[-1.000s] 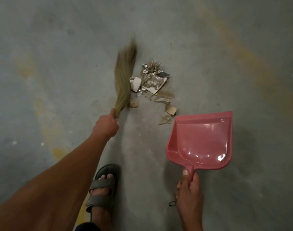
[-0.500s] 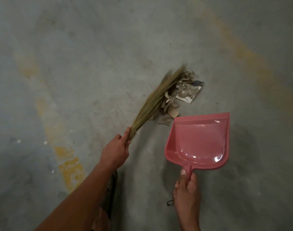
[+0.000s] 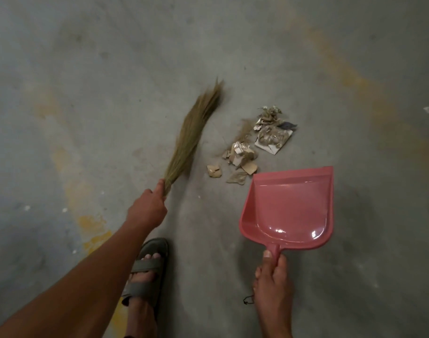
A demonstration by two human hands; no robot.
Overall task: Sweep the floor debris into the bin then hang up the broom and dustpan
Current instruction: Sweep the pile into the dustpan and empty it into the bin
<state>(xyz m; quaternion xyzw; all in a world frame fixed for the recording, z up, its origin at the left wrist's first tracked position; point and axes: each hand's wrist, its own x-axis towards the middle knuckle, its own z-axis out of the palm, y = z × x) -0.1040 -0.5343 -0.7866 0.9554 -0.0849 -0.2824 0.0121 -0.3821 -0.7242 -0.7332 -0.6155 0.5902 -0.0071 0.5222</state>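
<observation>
My left hand [image 3: 148, 208] grips the base of a straw broom [image 3: 191, 135], whose bristles point up and away, left of the debris and apart from it. A pile of paper and cardboard scraps [image 3: 252, 145] lies on the concrete floor just beyond the front lip of a pink plastic dustpan [image 3: 291, 206]. My right hand [image 3: 273, 286] holds the dustpan's short handle, thumb on top. The pan is empty and its mouth faces the pile.
My left foot in a grey sandal [image 3: 147, 267] stands between my two arms. The grey concrete floor [image 3: 86, 69] carries faded yellow paint marks [image 3: 94, 223]. A small white scrap [image 3: 427, 109] lies at the far right.
The broom has swung back to the left, off the pile, after pushing scraps toward the dustpan. The dustpan stays where it was.
</observation>
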